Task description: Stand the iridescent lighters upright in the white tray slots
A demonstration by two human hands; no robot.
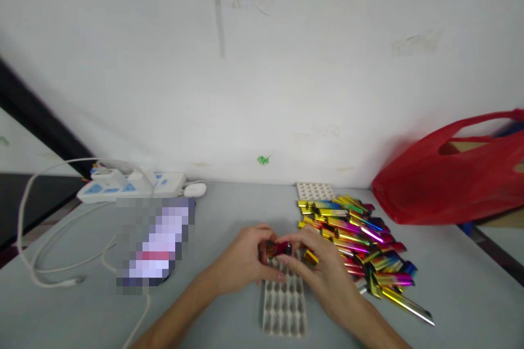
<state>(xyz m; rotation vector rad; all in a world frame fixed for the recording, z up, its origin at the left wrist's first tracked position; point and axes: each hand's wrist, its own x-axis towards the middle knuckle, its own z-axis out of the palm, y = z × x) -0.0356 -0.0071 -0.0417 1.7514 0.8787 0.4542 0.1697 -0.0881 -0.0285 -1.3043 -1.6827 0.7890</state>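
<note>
A small dark red shiny piece (277,248) is held between my two hands, above the far end of a pale moulded tray (284,305). The fingers of my left hand (252,257) close round its left end. My right hand (317,259) pinches the other end with thumb and fingers. Rows of small hollows show in the near part of the tray; my hands hide the far part. Just right of my right hand lies a loose pile of glossy metallic-coloured sleeve-like pieces (347,234) in gold, red, purple and blue. Their exact kind I cannot tell.
A second pale tray (315,191) lies by the wall behind the pile. A red bag (446,174) stands at the right. On the left are a phone (158,242), a white power strip (131,185), a white earbud case (195,190) and looped white cables (53,284).
</note>
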